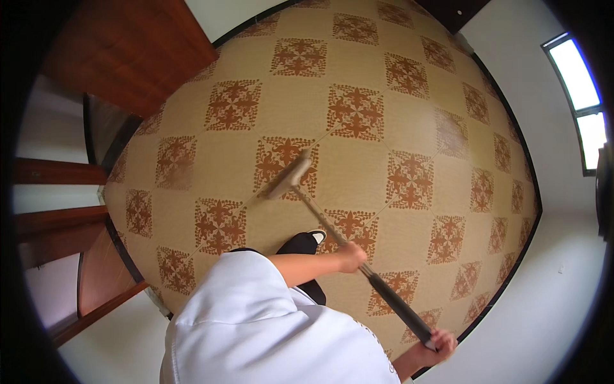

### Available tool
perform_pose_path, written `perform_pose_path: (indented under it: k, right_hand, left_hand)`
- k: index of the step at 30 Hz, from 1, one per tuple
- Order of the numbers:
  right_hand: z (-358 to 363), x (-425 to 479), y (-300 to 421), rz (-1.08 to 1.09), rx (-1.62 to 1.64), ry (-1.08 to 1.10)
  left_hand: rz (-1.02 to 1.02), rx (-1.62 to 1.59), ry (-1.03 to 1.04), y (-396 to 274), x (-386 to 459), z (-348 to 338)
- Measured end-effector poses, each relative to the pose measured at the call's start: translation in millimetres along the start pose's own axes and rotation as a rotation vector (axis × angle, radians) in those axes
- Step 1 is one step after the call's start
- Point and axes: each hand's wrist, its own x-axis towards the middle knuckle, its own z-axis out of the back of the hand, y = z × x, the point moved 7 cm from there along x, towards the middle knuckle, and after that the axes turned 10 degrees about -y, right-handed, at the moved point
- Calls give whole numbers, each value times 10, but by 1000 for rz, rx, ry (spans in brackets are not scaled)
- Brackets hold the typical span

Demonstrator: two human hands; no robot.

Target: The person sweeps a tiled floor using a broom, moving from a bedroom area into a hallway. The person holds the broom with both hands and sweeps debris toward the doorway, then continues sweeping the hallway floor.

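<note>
My left hand [352, 257] is wrapped around the thin metal shaft of a long-handled broom [319, 211], just below its thick dark grip. Higher up, my right hand [437, 344] holds the end of that grip [398, 300], near the wall at the lower right. The handle slants from the lower right to the upper left. Its wide crosswise head [288, 177] is at the floor over a patterned tile. Motion blurs the head, so bristles or a blade cannot be told apart.
The tiled floor [288, 110] has beige and brown ornamental squares. A shoe [317, 236] shows near the shaft. A brown wooden door [134, 53] stands at the upper left, beside doorways. Dark skirting [520, 259] edges the right wall [551, 273], below a window [575, 72].
</note>
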Motion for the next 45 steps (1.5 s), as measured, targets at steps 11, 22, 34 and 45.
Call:
perform_pose_path:
  k: [11, 22, 34, 45]
  right_hand:
    - [-263, -2326, -1735, -575, 69, 272]
    - [1356, -3231, 440, -133, -97, -315]
    - [114, -4591, 515, -18, -279, -277]
    - [-1263, -6268, -1167, -494, -9, -25]
  left_hand:
    - [560, 176, 103, 2043, -3064, 701]
    - [7, 24, 52, 483, -2993, 40]
    - [-27, -31, 10, 1426, -3996, 170]
    - [249, 261, 396, 3886, -6032, 1739]
